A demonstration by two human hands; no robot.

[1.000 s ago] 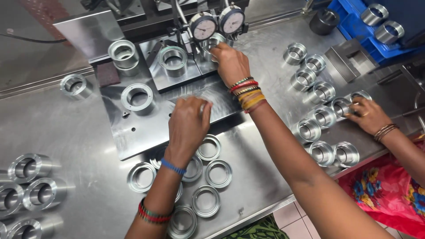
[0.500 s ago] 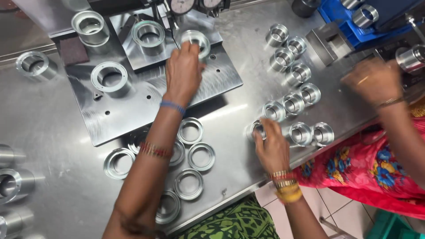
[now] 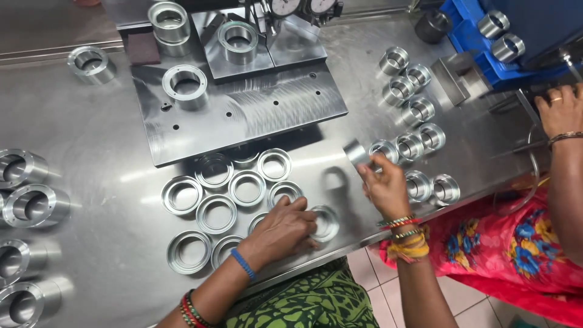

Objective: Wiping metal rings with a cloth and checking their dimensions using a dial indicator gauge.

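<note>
One short metal sleeve [image 3: 356, 152] is held up in the right hand [image 3: 384, 187], centre-right of the frame, pinched by the fingertips at its lower rim and tilted, clear of the worktop [image 3: 109, 121]. Left hand [image 3: 284, 228], lower centre, lies palm-down with fingers spread narrow over a flat ring [image 3: 324, 222] at the right end of a cluster of like rings [image 3: 216, 212]; whether it grips the ring or only rests on it, cannot tell.

Judged handling: sleeve is machined, polished metal, so rigid, dense for its size, smooth and likely slippery; edges may be sharp. Best hold is across the outer wall, thumb opposite fingers, or a finger through the bore.

More sleeves [image 3: 419, 112] stand in a diagonal row, upper right to centre right. A grey plate [image 3: 255, 112] with a gauge stand sits at upper centre. Another person's hand [image 3: 562, 109] is at the right edge.
</note>
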